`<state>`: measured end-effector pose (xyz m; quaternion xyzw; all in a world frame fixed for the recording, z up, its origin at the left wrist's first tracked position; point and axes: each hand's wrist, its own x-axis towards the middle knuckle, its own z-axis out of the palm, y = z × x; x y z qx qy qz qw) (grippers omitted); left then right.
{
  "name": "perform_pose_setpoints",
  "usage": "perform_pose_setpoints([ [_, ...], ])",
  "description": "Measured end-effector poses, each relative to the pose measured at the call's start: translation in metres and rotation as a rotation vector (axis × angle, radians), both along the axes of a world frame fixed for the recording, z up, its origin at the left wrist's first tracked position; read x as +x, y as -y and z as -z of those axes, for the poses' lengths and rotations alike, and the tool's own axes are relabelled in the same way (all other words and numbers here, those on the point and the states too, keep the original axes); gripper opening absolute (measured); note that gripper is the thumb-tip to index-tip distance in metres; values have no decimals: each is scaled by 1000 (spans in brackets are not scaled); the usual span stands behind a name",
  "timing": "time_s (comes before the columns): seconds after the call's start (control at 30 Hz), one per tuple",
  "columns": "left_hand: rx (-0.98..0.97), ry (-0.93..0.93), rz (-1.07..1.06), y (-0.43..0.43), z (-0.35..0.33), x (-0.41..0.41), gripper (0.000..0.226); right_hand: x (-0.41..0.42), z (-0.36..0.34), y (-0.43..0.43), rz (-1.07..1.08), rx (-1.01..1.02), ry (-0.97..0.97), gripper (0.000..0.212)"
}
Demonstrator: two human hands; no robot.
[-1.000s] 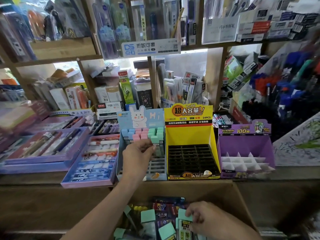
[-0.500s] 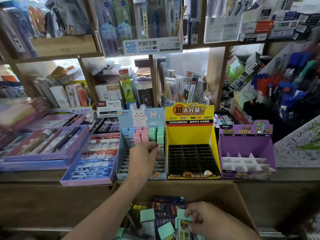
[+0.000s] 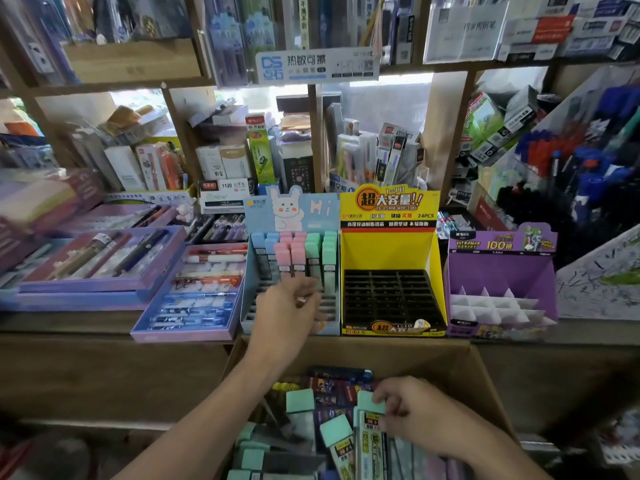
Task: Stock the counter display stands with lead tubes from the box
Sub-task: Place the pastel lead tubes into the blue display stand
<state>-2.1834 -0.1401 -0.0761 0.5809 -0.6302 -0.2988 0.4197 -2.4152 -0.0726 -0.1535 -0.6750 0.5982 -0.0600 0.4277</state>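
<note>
The blue rabbit display stand [image 3: 330, 216] holds blue, pink and green-capped lead tubes [image 3: 313, 245] upright in its back rows. My left hand [image 3: 285, 315] hovers over the stand's vacant front slots, fingers loosely curled, with nothing visible in them. Below, the cardboard box [image 3: 486, 375] contains several green-capped tubes [image 3: 300, 401] and dark packets. In the box my right hand [image 3: 417, 415] grips a bundle of green-capped tubes [image 3: 367, 405]. The yellow stand [image 3: 391, 252] and the purple stand [image 3: 498, 271] show bare slots.
Purple and blue trays of pens [image 3: 194, 296] lie on the counter left of the stands. Shelves [image 3: 121, 86] crammed with stationery rise behind. A rack of blue, red and black pens [image 3: 571, 174] slopes at the right. The wooden counter edge [image 3: 104, 344] runs below.
My left hand has drawn back from the row of green tubes toward the front of the blue stand. My right hand stays on the tubes in the box.
</note>
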Motion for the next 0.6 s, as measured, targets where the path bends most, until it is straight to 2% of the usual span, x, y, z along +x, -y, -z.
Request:
perform_pose_setpoints([
  [0.17, 64, 124, 100, -46, 13, 32, 15, 11, -5, -5, -26, -89, -16, 30],
  [0.4, 310, 388, 212, -90, 46, 64, 26, 32, -11, -17, -163, -98, -35, 32],
  [0.6, 287, 503, 148, -97, 61, 68, 39, 57, -9, -20, -180, -184, -80, 38],
])
